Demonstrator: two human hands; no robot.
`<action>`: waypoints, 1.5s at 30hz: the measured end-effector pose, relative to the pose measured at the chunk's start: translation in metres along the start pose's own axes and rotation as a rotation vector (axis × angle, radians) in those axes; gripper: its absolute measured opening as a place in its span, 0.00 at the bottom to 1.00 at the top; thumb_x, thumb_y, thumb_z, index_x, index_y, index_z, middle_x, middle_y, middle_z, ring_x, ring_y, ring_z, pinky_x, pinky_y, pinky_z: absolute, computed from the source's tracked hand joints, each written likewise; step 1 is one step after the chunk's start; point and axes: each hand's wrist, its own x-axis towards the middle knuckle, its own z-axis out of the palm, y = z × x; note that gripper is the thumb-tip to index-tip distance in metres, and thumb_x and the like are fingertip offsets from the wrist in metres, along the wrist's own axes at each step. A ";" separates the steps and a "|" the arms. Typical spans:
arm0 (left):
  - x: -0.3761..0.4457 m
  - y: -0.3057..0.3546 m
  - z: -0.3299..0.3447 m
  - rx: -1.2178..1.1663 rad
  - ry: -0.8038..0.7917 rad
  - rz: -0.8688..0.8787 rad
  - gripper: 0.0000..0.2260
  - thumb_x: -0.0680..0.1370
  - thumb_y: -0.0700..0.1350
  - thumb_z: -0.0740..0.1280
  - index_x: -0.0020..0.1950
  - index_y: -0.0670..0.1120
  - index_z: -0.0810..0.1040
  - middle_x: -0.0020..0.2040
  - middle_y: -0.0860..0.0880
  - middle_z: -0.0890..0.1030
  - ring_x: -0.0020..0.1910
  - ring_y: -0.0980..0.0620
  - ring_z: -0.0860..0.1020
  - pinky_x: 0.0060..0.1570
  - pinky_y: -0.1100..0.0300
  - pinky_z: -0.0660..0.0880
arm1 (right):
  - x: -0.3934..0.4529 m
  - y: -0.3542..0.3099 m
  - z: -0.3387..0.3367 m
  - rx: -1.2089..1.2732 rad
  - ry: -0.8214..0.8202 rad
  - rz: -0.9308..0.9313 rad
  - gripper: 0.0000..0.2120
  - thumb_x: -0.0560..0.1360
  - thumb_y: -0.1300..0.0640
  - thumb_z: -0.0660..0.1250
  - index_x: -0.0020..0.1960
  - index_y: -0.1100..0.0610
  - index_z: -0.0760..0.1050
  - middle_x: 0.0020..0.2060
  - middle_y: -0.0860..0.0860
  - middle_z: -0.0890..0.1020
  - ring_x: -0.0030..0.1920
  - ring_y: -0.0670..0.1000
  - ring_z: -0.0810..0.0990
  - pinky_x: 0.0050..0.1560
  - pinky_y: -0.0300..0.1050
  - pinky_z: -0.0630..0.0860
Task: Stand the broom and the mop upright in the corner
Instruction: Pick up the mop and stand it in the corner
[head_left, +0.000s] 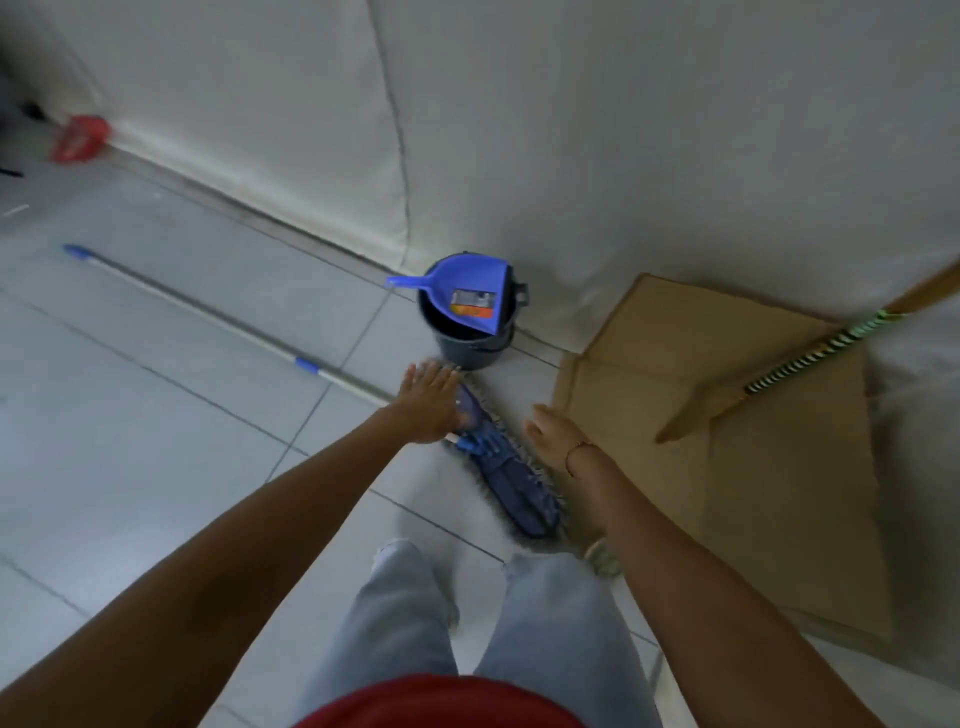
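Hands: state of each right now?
Left hand: open, over the mop, holding nothing.
Right hand: open, empty.

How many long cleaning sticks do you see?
2: the mop lies flat on the floor by the bucket; the broom leans tilted over the cardboard.

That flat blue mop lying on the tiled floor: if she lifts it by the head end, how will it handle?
The flat blue mop would probably feel light, but its long metal pole stretches far across the tiles, so it may swing awkwardly. The fringed pad looks soft and likely floppy. The left hand hovers open over the joint, which may pivot.
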 end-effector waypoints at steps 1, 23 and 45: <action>-0.014 -0.022 0.003 -0.024 -0.025 -0.022 0.32 0.81 0.56 0.53 0.78 0.40 0.45 0.80 0.44 0.47 0.79 0.44 0.43 0.75 0.43 0.39 | 0.002 -0.022 0.010 -0.006 -0.011 -0.003 0.26 0.80 0.47 0.49 0.72 0.62 0.57 0.74 0.61 0.60 0.75 0.60 0.54 0.74 0.56 0.58; -0.125 -0.411 0.019 -0.338 -0.015 -0.458 0.35 0.80 0.57 0.54 0.77 0.38 0.44 0.79 0.40 0.43 0.78 0.40 0.37 0.75 0.42 0.39 | 0.131 -0.426 0.153 -0.259 -0.247 -0.188 0.30 0.80 0.43 0.42 0.66 0.63 0.69 0.62 0.64 0.75 0.62 0.62 0.74 0.63 0.53 0.70; 0.010 -0.696 -0.064 -0.595 -0.179 -0.221 0.31 0.81 0.53 0.56 0.77 0.37 0.50 0.78 0.39 0.54 0.78 0.41 0.53 0.75 0.52 0.50 | 0.333 -0.603 0.173 -0.096 -0.263 0.115 0.30 0.81 0.45 0.43 0.58 0.66 0.73 0.56 0.64 0.79 0.57 0.60 0.77 0.58 0.53 0.73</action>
